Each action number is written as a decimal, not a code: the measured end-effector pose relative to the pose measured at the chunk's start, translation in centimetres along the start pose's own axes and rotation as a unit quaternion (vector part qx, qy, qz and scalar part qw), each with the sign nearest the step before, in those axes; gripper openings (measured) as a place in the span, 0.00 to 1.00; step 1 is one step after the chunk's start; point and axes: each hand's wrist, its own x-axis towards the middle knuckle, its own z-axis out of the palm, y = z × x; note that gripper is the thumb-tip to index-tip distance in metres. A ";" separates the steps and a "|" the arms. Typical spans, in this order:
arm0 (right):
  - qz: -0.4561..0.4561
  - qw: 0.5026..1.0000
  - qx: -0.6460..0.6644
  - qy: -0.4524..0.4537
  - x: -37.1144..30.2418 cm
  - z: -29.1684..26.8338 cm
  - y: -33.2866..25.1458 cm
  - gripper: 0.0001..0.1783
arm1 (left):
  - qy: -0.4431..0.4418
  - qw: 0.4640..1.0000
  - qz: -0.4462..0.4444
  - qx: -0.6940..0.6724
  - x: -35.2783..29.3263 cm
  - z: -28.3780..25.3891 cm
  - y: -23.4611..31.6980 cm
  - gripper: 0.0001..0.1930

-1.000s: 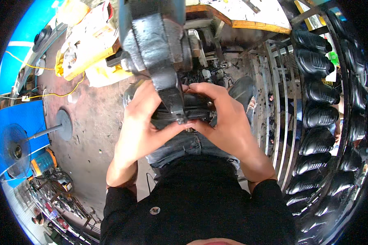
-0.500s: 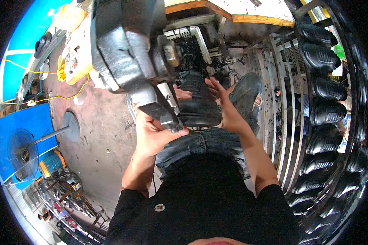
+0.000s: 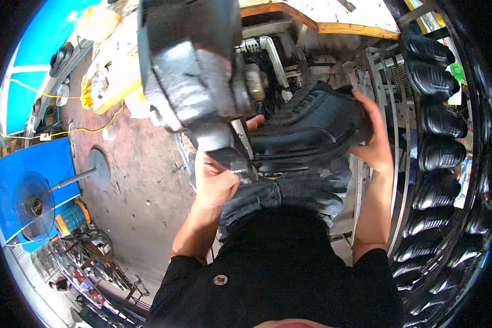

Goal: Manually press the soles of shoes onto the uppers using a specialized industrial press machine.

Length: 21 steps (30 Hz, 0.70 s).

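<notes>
A black lace-up ankle boot (image 3: 317,128) lies sideways above my lap, its toe to the left against a dark metal machine head (image 3: 191,87) and its collar to the right. My right hand (image 3: 374,145) grips the boot at its heel and collar, thumb below and fingers behind. At the toe end, my left hand (image 3: 216,183) is closed around the boot beside the machine's lower tip. The machine hides part of that hand, though a fingertip shows beyond it. Where the toe meets the machine is also hidden.
A rack (image 3: 399,180) of several black shoes stands close on the right. Ahead are a white plastic crate (image 3: 273,57) with black scraps and a wood-edged table (image 3: 358,28). A standing fan (image 3: 35,206) and a yellow cord (image 3: 112,120) are on the left.
The boot has swung from pointing away from me to lying sideways. My right hand has moved right and closed on its heel end; my left hand stays by the machine tip.
</notes>
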 end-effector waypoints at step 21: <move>-0.118 0.983 -0.140 -0.016 1.0 4.1 -11.3 0.56 | 0.194 0.971 -0.069 -0.121 -4.6 -6.5 2.9 0.36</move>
